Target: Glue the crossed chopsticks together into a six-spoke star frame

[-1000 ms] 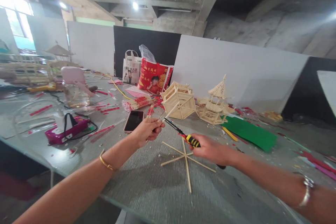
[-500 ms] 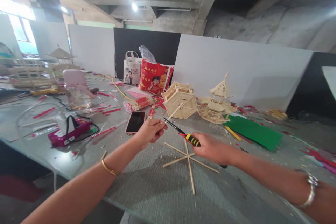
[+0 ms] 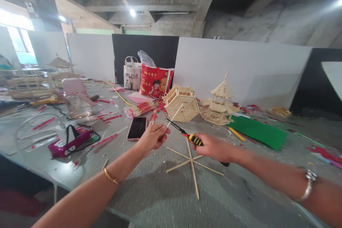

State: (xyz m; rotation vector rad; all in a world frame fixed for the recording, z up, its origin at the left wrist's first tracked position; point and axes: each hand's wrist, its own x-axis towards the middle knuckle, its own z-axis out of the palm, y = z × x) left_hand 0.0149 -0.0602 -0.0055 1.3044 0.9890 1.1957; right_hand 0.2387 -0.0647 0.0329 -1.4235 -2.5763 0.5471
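My left hand [image 3: 154,137] pinches a thin pale wooden stick [image 3: 176,114], which slants up and away from the fingertips. Wrapped round the yellow-and-black handle of long-nosed pliers [image 3: 178,127] is my right hand [image 3: 215,148]. The pliers' jaws point left and meet the stick just above my left fingers; whether they grip it I cannot tell. Below the hands, several sticks joined at the middle form a star [image 3: 191,160] flat on the table. Behind the stick stands a six-sided wooden stick frame [image 3: 184,108], tilted so its spoked face shows.
A small stick pagoda [image 3: 219,105], a green sheet [image 3: 258,131] and a yellow strip [image 3: 236,133] lie right. Left are a phone [image 3: 137,128], wrapped sticks [image 3: 140,109], a purple device [image 3: 69,141] and a pink-lidded bottle [image 3: 76,98]. A red bag [image 3: 156,81] stands behind.
The view has shifted slightly. My left hand sits a little lower against the pliers' jaws, and the stick rises more steeply. Both hands keep their hold.
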